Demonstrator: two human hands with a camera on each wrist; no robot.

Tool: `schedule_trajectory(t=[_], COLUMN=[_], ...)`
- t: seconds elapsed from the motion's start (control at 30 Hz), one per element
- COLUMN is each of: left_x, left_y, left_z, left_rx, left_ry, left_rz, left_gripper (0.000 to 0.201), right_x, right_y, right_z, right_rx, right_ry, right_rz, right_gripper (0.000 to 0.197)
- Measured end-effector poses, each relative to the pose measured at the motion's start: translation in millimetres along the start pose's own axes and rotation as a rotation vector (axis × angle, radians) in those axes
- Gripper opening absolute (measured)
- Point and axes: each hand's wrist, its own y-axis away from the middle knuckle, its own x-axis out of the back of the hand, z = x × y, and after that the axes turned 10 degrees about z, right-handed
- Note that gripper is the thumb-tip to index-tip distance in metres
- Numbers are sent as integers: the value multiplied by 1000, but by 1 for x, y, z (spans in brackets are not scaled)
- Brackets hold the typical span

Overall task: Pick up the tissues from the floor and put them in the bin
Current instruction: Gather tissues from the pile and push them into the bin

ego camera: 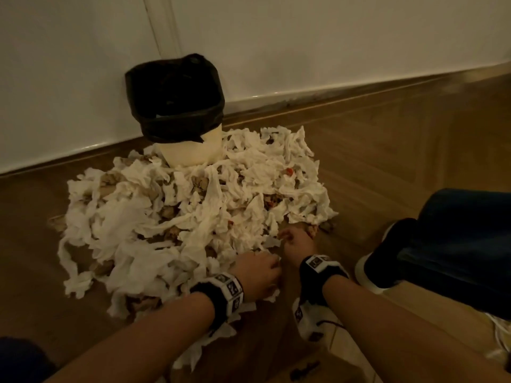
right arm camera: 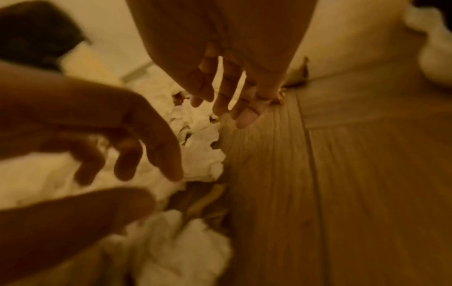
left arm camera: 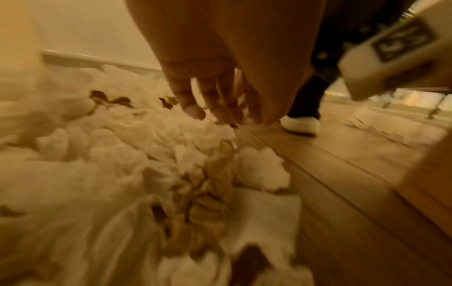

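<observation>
A big heap of white tissues (ego camera: 179, 217) mixed with brown paper scraps covers the wooden floor in front of a cream bin (ego camera: 190, 152) lined with a black bag (ego camera: 174, 98). Both hands are at the heap's near right edge. My left hand (ego camera: 260, 269) hovers with loosely spread fingers (left arm camera: 193, 110) whose tips touch the tissues (left arm camera: 122, 154) and hold nothing; the right wrist view shows this left hand (right arm camera: 127, 147) empty. My right hand (ego camera: 296, 239) points its fingers (right arm camera: 244, 116) down at the pile's rim, where tissue (right arm camera: 200, 139) meets bare floor, and grips nothing.
The bin stands against a white wall with a skirting board (ego camera: 304, 98). A black shoe with a white sole (ego camera: 387, 258) and a blue-jeaned leg (ego camera: 464, 244) are just to the right of my hands. Bare parquet (ego camera: 387, 161) lies right of the heap.
</observation>
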Motion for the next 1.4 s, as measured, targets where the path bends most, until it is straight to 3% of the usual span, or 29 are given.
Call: schedule_trajectory(t=[0.07, 0.23, 0.37, 0.47, 0.77, 0.87, 0.93, 1.03, 1.13, 1.23, 1.4], left_x=[-11, -27, -30, -29, -33, -33, -36, -43, -52, -58, -61], left_y=[1, 4, -2, -2, -2, 1, 3, 3, 2, 4, 2], left_z=[12, 21, 16, 12, 0, 0, 0, 6, 12, 15, 13], left_rx=[-64, 48, 349, 411, 7, -65, -50, -125, -92, -56, -19], left_ry=[-68, 62, 341, 340, 83, 15, -21, -86, -65, -22, -10], left_rz=[-39, -98, -115, -111, -81, -64, -76, -155, -158, -136, -229], left_gripper=[48, 49, 53, 51, 31, 43, 49, 54, 52, 53, 69], right_x=[0, -5, -13, -19, -37, -36, -31, -15, -1, 6, 10], right_y=[-2, 0, 1, 0, -15, -21, -25, -30, -33, -27, -20], right_z=[0, -4, -9, -10, -7, -6, -7, -4, 0, -3, -11], right_rx=[155, 376, 366, 330, 360, 364, 325, 192, 40, -170, -436], right_ry=[147, 332, 448, 483, 541, 472, 440, 302, 124, -230, -781], right_rz=[-48, -154, -266, -290, -320, -269, -254, -223, -234, -268, -318], right_gripper=[37, 43, 48, 46, 51, 41, 30, 28, 24, 16, 46])
